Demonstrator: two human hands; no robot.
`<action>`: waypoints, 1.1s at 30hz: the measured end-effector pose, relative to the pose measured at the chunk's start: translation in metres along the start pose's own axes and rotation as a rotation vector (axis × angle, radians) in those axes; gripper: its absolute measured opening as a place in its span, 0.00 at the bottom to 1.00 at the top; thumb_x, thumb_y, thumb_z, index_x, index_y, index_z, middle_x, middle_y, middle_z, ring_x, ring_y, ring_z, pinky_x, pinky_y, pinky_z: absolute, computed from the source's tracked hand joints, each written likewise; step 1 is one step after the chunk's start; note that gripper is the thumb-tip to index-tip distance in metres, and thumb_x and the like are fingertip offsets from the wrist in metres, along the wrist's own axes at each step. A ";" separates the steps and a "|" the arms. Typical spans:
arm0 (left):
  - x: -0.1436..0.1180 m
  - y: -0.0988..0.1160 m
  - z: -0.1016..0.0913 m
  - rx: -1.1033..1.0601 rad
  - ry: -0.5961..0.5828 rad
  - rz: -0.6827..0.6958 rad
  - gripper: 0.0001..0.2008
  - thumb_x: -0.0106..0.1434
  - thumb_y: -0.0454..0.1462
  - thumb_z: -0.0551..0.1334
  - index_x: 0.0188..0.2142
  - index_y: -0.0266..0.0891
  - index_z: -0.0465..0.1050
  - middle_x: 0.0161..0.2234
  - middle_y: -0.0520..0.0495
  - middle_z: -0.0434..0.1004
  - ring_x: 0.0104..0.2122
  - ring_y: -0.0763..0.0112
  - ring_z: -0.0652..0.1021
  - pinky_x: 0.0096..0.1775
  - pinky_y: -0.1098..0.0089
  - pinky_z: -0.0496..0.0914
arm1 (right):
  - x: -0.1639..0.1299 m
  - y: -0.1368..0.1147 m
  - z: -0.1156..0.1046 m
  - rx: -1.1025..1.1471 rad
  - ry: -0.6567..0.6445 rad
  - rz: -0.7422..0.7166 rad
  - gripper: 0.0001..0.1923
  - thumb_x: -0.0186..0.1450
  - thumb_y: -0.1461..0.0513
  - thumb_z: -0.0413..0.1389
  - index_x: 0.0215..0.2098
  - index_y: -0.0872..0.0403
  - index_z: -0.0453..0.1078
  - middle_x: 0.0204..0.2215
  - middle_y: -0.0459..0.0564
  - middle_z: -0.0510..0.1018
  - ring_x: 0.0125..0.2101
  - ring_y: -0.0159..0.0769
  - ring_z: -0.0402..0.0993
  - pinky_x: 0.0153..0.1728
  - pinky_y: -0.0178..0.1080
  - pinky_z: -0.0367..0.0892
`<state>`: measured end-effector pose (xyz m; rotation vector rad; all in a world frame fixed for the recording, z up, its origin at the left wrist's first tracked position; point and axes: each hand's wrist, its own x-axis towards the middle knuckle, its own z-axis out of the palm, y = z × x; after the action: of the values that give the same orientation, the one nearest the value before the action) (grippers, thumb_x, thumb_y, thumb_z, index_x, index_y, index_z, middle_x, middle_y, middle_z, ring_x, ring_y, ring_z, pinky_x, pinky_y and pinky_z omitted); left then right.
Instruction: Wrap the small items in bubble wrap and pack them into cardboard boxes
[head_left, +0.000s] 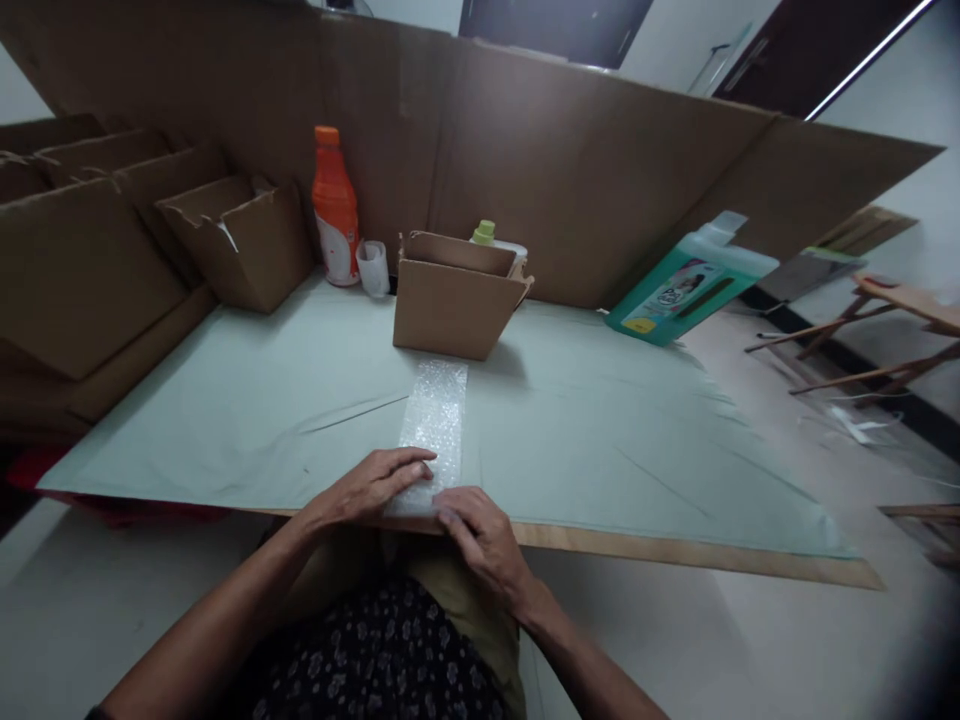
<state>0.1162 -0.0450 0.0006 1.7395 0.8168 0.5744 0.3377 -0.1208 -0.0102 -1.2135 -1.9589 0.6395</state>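
A strip of clear bubble wrap [437, 410] lies lengthwise on the pale green cloth, running from the table's front edge toward a small cardboard box. My left hand [381, 484] rests on the strip's near left part with its fingers stretched out flat. At the near right corner of the strip, my right hand [486, 540] has its fingers bent, with thumb and fingertips closed on the wrap's edge. Both hands partly cover the near end of the strip.
Behind the strip stands the open cardboard box [450, 310], with a green-capped bottle [484, 232] behind it. An orange bottle [335, 210] and a small white roll [373, 268] stand left of it. Cardboard boxes [90, 270] line the left; a green liquid bottle [682, 285] leans at right.
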 end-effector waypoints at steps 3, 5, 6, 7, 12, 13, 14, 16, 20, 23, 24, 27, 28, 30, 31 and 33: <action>0.001 -0.003 -0.006 -0.165 0.021 0.039 0.27 0.68 0.50 0.54 0.61 0.40 0.68 0.50 0.42 0.79 0.49 0.59 0.77 0.52 0.60 0.70 | 0.020 -0.003 -0.002 0.183 0.006 0.267 0.12 0.71 0.58 0.52 0.36 0.53 0.76 0.34 0.49 0.81 0.35 0.37 0.76 0.38 0.37 0.70; 0.004 -0.004 -0.005 -0.124 0.085 0.021 0.30 0.62 0.48 0.62 0.61 0.38 0.67 0.50 0.42 0.78 0.45 0.60 0.78 0.47 0.62 0.72 | 0.031 -0.001 -0.002 0.229 0.007 0.371 0.13 0.70 0.57 0.52 0.34 0.54 0.76 0.30 0.47 0.80 0.31 0.35 0.74 0.34 0.36 0.68; 0.005 -0.004 -0.003 -0.077 0.126 -0.008 0.30 0.60 0.45 0.63 0.60 0.38 0.68 0.48 0.43 0.79 0.42 0.61 0.77 0.44 0.63 0.72 | 0.034 0.001 -0.002 0.236 0.018 0.401 0.13 0.69 0.57 0.53 0.34 0.54 0.76 0.29 0.47 0.79 0.31 0.35 0.73 0.33 0.35 0.67; 0.007 -0.005 0.000 -0.029 0.165 -0.037 0.28 0.60 0.42 0.63 0.59 0.37 0.70 0.45 0.44 0.79 0.39 0.64 0.77 0.42 0.65 0.72 | 0.037 0.004 -0.002 0.240 0.034 0.421 0.12 0.68 0.57 0.53 0.34 0.55 0.76 0.29 0.46 0.79 0.31 0.35 0.73 0.33 0.35 0.67; 0.014 -0.011 0.020 0.109 0.305 0.023 0.24 0.60 0.31 0.58 0.56 0.38 0.72 0.43 0.46 0.79 0.39 0.67 0.77 0.45 0.65 0.72 | 0.023 0.011 -0.001 0.166 0.196 0.380 0.13 0.67 0.58 0.56 0.48 0.54 0.73 0.35 0.49 0.79 0.30 0.35 0.74 0.31 0.36 0.70; 0.014 -0.013 0.023 0.134 0.332 0.055 0.24 0.59 0.30 0.57 0.56 0.38 0.71 0.44 0.45 0.79 0.40 0.67 0.77 0.46 0.65 0.72 | 0.017 0.009 -0.003 0.078 0.262 0.309 0.13 0.67 0.60 0.56 0.50 0.53 0.72 0.38 0.51 0.79 0.33 0.36 0.75 0.33 0.38 0.71; 0.015 -0.016 0.025 0.160 0.354 0.083 0.25 0.58 0.29 0.57 0.56 0.38 0.71 0.45 0.44 0.78 0.41 0.67 0.77 0.47 0.64 0.73 | 0.010 0.006 -0.005 -0.030 0.315 0.212 0.13 0.68 0.62 0.56 0.51 0.52 0.71 0.41 0.52 0.79 0.36 0.37 0.76 0.36 0.39 0.72; 0.015 -0.021 0.029 0.202 0.377 0.122 0.26 0.58 0.28 0.56 0.57 0.39 0.69 0.44 0.44 0.76 0.41 0.66 0.77 0.47 0.63 0.73 | -0.001 -0.002 -0.008 -0.232 0.319 -0.005 0.14 0.68 0.67 0.55 0.50 0.50 0.71 0.43 0.52 0.78 0.40 0.39 0.75 0.40 0.41 0.71; 0.013 -0.027 0.035 0.273 0.415 0.179 0.28 0.59 0.27 0.56 0.58 0.41 0.67 0.53 0.41 0.70 0.53 0.62 0.74 0.54 0.59 0.72 | -0.009 -0.008 -0.009 -0.405 0.032 -0.195 0.13 0.68 0.70 0.55 0.49 0.51 0.72 0.45 0.53 0.79 0.45 0.41 0.74 0.45 0.44 0.70; 0.011 -0.028 0.038 0.340 0.432 0.208 0.24 0.61 0.27 0.56 0.56 0.40 0.68 0.60 0.37 0.64 0.56 0.60 0.72 0.55 0.57 0.71 | -0.001 -0.002 -0.009 -0.492 -0.104 -0.191 0.12 0.68 0.67 0.56 0.50 0.52 0.72 0.50 0.55 0.78 0.50 0.46 0.72 0.48 0.48 0.69; 0.010 -0.028 0.038 0.369 0.434 0.220 0.22 0.62 0.27 0.56 0.55 0.39 0.69 0.61 0.36 0.62 0.55 0.60 0.73 0.54 0.56 0.72 | 0.002 0.000 -0.009 -0.511 -0.134 -0.190 0.12 0.69 0.66 0.56 0.49 0.52 0.72 0.50 0.55 0.79 0.50 0.46 0.72 0.47 0.48 0.69; 0.006 -0.024 0.038 0.482 0.465 0.260 0.19 0.63 0.28 0.57 0.53 0.40 0.72 0.61 0.36 0.63 0.53 0.58 0.73 0.52 0.53 0.73 | 0.013 0.001 -0.012 -0.537 -0.195 -0.204 0.10 0.69 0.67 0.55 0.48 0.52 0.73 0.47 0.54 0.81 0.46 0.44 0.74 0.45 0.47 0.67; 0.005 -0.022 0.037 0.520 0.488 0.281 0.18 0.63 0.27 0.58 0.51 0.41 0.73 0.60 0.37 0.65 0.54 0.57 0.72 0.52 0.52 0.73 | 0.016 0.001 -0.014 -0.544 -0.213 -0.214 0.10 0.70 0.67 0.55 0.47 0.52 0.74 0.47 0.54 0.81 0.44 0.43 0.74 0.44 0.47 0.67; 0.000 -0.017 0.035 0.570 0.523 0.331 0.17 0.63 0.26 0.58 0.48 0.41 0.75 0.57 0.39 0.70 0.55 0.56 0.70 0.54 0.52 0.71 | 0.018 -0.002 -0.014 -0.571 -0.247 -0.239 0.10 0.70 0.67 0.53 0.46 0.53 0.74 0.46 0.54 0.81 0.43 0.43 0.75 0.43 0.47 0.66; -0.002 -0.015 0.034 0.580 0.527 0.357 0.16 0.63 0.26 0.58 0.46 0.41 0.75 0.55 0.40 0.73 0.56 0.56 0.70 0.54 0.52 0.70 | 0.018 -0.002 -0.013 -0.593 -0.257 -0.258 0.10 0.71 0.67 0.52 0.46 0.54 0.74 0.45 0.55 0.81 0.42 0.43 0.75 0.43 0.47 0.65; -0.009 -0.010 0.031 0.571 0.498 0.387 0.14 0.62 0.27 0.59 0.44 0.41 0.76 0.49 0.42 0.77 0.55 0.56 0.70 0.55 0.52 0.69 | 0.016 -0.003 -0.010 -0.649 -0.257 -0.310 0.12 0.72 0.68 0.49 0.47 0.56 0.74 0.45 0.58 0.81 0.43 0.44 0.74 0.43 0.48 0.65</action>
<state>0.1307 -0.0689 -0.0178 2.3469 1.0639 1.1497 0.3396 -0.1076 0.0026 -1.1830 -2.6211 -0.0197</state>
